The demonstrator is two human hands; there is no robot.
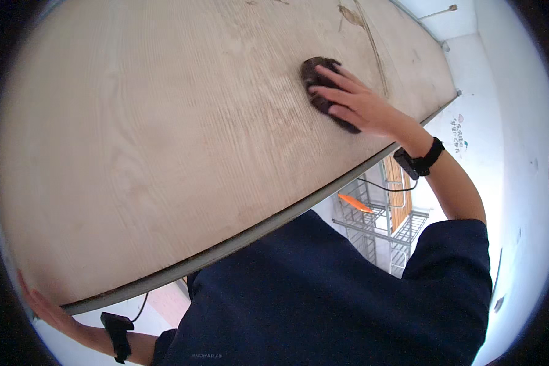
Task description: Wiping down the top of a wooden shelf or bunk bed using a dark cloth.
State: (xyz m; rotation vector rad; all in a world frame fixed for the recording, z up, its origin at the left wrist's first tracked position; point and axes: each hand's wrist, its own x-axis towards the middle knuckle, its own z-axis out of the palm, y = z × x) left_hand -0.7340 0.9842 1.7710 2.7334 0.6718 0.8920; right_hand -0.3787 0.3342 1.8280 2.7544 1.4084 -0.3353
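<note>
A wide wooden board (164,137) with pale wood grain and a grey metal edge fills the upper part of the head view. My right hand (354,103) presses a dark, crumpled cloth (319,75) flat against its surface, fingers spread over it. Brown smudges (283,114) mark the wood beside the cloth, and a brown stain (352,17) with a long streak lies farther up. At the board's lower left corner, my left hand (45,306) rests against the edge with nothing seen in it; part of it is dim at the picture's rim. A black strap with a small box sits on each wrist.
The board's metal edge (228,247) runs close in front of my body. Beyond it, at the right, stand metal bunk frames (379,228) with wooden slats and an orange object (355,203). A white wall (480,91) bearing writing is at the right. Thin cables hang from both wrist boxes.
</note>
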